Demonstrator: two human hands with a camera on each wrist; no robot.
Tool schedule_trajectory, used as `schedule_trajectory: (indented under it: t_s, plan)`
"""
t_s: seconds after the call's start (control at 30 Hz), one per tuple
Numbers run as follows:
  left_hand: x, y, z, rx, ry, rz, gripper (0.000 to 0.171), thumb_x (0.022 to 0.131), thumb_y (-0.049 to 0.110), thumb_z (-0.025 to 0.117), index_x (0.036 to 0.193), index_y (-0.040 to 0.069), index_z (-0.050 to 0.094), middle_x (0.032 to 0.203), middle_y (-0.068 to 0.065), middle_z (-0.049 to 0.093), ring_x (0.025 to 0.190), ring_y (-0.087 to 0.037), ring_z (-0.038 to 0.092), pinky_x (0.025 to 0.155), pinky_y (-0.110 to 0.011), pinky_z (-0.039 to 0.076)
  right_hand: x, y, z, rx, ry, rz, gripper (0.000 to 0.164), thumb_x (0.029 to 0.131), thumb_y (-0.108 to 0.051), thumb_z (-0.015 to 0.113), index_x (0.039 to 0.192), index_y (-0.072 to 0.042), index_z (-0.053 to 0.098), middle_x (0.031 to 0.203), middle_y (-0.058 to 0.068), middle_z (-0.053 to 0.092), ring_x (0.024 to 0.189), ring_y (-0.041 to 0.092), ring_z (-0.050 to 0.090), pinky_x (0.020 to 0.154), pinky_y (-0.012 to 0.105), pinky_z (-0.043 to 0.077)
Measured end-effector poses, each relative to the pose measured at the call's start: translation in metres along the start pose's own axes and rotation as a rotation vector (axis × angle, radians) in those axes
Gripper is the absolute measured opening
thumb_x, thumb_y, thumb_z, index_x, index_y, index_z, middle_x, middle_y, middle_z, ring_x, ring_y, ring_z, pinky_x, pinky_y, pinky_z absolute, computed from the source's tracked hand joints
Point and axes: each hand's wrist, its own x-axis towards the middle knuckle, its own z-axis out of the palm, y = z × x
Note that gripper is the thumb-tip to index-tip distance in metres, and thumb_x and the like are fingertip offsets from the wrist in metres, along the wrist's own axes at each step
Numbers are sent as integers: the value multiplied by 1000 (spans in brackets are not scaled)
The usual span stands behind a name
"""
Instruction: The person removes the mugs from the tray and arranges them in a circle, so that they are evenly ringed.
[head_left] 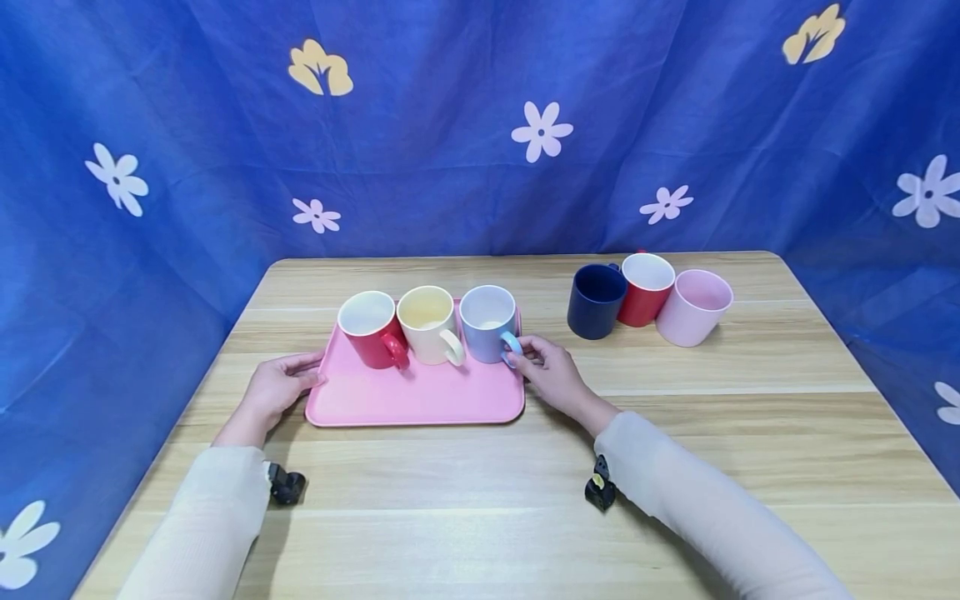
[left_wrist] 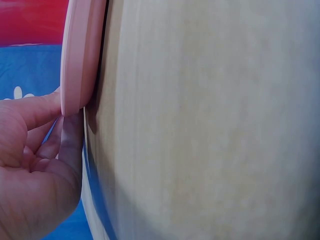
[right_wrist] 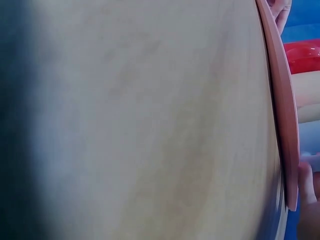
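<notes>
On a pink tray (head_left: 420, 404) three mugs stand in a row: a red mug (head_left: 367, 333) with a white inside, a cream mug (head_left: 424, 333) and a light blue mug (head_left: 483, 329). My left hand (head_left: 277, 387) grips the tray's left edge; in the left wrist view the thumb lies on the rim and the fingers are underneath. At the tray's right side, my right hand (head_left: 551, 375) pinches the handle of the light blue mug between thumb and fingers. The right wrist view catches only part of that hand (right_wrist: 309, 200), beyond the tray's rim.
Right of the tray, a navy mug (head_left: 592, 312), another red mug (head_left: 643, 300) and a pink mug (head_left: 692, 312) stand close together on the wooden table (head_left: 450, 517). A blue curtain (head_left: 450, 167) with flower shapes hangs behind and at both sides.
</notes>
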Motion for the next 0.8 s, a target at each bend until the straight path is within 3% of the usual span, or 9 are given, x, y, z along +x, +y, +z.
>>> schedule_trajectory:
  t_s: [0.47, 0.8]
  plan:
    - [1, -2, 0, -12, 4, 15, 49, 90, 0, 63, 133, -13, 44, 127, -32, 48, 94, 1, 61, 79, -16, 52, 7, -1, -7, 66, -80, 43, 15, 94, -10, 60, 105, 1, 65, 102, 13, 67, 95, 28, 64, 80, 30, 56]
    - [0, 0, 0, -6, 3, 0, 50, 91, 3, 63, 134, -12, 44, 127, -32, 48, 93, 0, 61, 79, -17, 52, 9, -1, -10, 109, -110, 46, 25, 92, -5, 61, 114, 8, 65, 100, 20, 69, 95, 36, 64, 80, 33, 56]
